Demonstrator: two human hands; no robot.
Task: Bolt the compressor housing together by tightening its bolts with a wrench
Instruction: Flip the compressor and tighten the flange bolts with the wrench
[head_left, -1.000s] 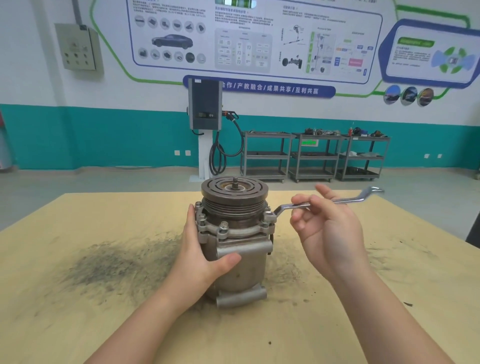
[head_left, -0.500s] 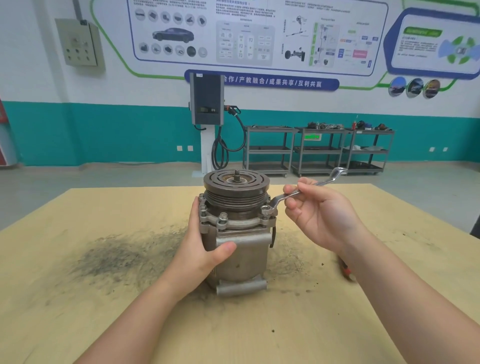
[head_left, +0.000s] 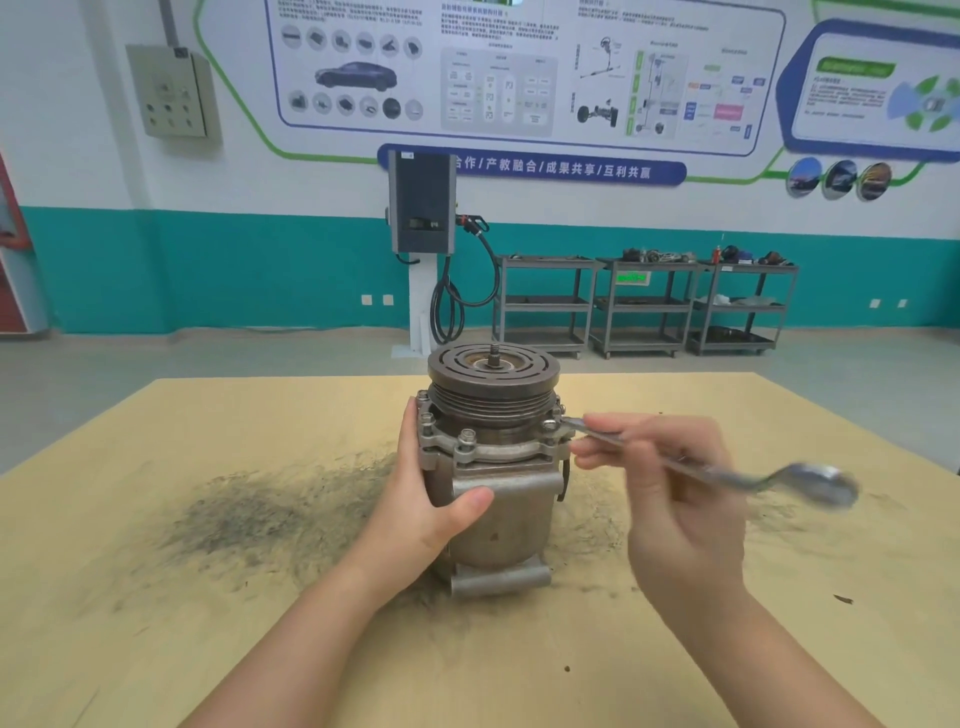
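Right hand (head_left: 675, 499) grips the wrench (head_left: 711, 470) by its shank, fingers curled round it; the near end sits on a bolt (head_left: 550, 426) at the flange just left of the fingertips, while the far end, blurred, sticks out to the hand's right. Left hand (head_left: 431, 499) clasps the compressor housing (head_left: 498, 525), thumb across its front, fingers wrapped behind. That housing stands upright between both hands on the tan table (head_left: 156, 597), pulley (head_left: 493, 382) on top. Dark grit (head_left: 260, 514) smears the tabletop left of the left hand.
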